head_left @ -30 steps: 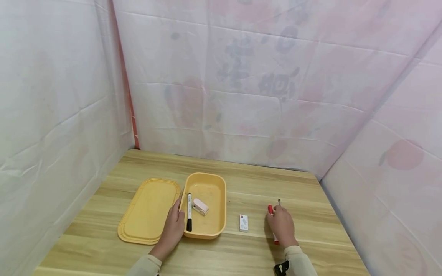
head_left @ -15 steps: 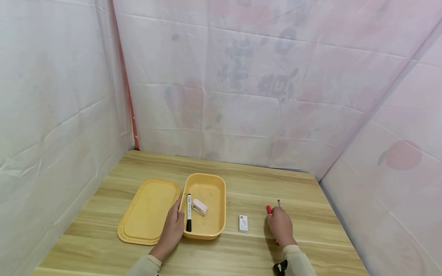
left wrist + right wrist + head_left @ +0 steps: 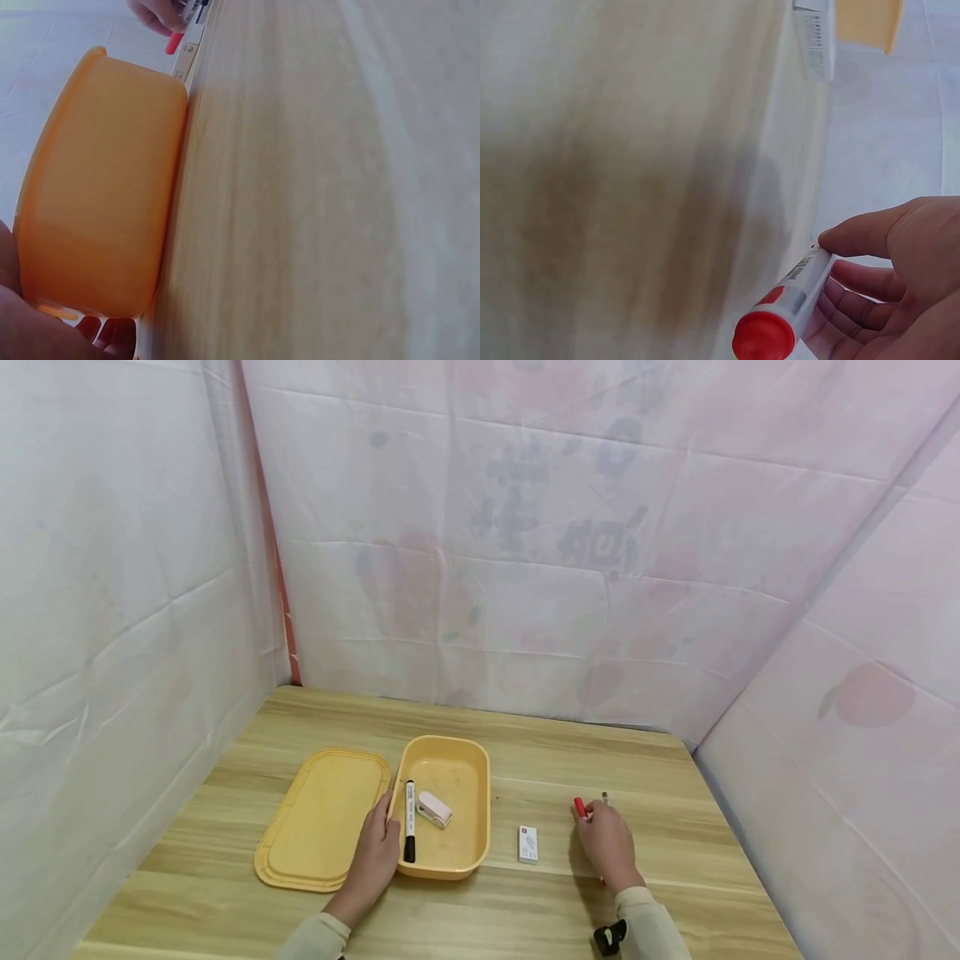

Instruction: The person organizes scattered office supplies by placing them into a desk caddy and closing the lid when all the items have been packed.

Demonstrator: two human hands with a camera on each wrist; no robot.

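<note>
My left hand (image 3: pixel 372 843) holds the left side of a yellow plastic box (image 3: pixel 486 810), thumb near its rim and fingers along the wall. Inside the box lie a white marker with black ends (image 3: pixel 410 822) and a pale pink clip (image 3: pixel 435 809). On the right, my right hand (image 3: pixel 606 852) pinches a white marker with red ends (image 3: pixel 799 289) between thumb and fingers, and the marker is tilted in the right wrist view. Just beyond these fingers a thin metal-tipped tool (image 3: pixel 605 797) pokes out, the rest of it hidden by the hand.
A small white carton (image 3: pixel 528 844) stands between the box and my right hand. Left of the box, a flat yellow lid (image 3: pixel 322 818) lies on the wooden table (image 3: pixel 465 927). Pale printed sheets (image 3: pixel 525 568) wall in the back and both sides.
My right hand now pinches the red marker, whose far end has shifted left and away and whose near end has become mostly hidden. The left hand and the box stay put.
</note>
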